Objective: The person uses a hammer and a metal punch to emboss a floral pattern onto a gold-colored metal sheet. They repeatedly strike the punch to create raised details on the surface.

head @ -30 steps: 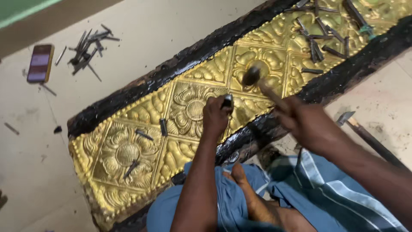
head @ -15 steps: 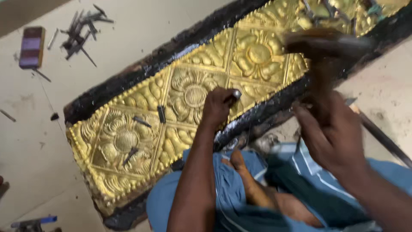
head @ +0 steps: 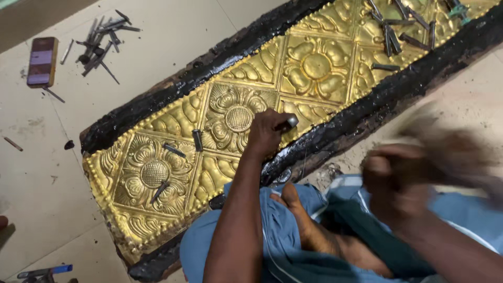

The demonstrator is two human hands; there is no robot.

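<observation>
Your left hand (head: 268,132) is curled in a fist around a short steel punch (head: 290,122), whose bright upper end sticks out just past your thumb and fingers; its lower tip is hidden under the hand, which rests on the long gold-coloured embossed metal sheet (head: 314,68) near its edge closest to you, just right of a raised round flower. That sheet lies on a long black pitch-coated bed (head: 157,102) that runs slantwise across the pale floor (head: 173,36) from lower left to upper right, with the black border showing on both long sides. Your right hand (head: 390,181) is raised off to the right, well apart from the punch, and it is so smeared by motion that you cannot tell how its fingers are set; a blurred brown shape (head: 450,152) streaks out from it, too smeared to identify. A few small dark chisels (head: 197,139) lie loose on the sheet to the left of your fist, and a larger bunch of them (head: 393,31) sits on its far right part. On the floor at upper left lie a scatter of thin metal tools (head: 99,36) and a flat dark rectangular phone (head: 42,61). Your blue cloth wrap (head: 283,246) and a bare foot (head: 309,225) fill the bottom of the view.
</observation>
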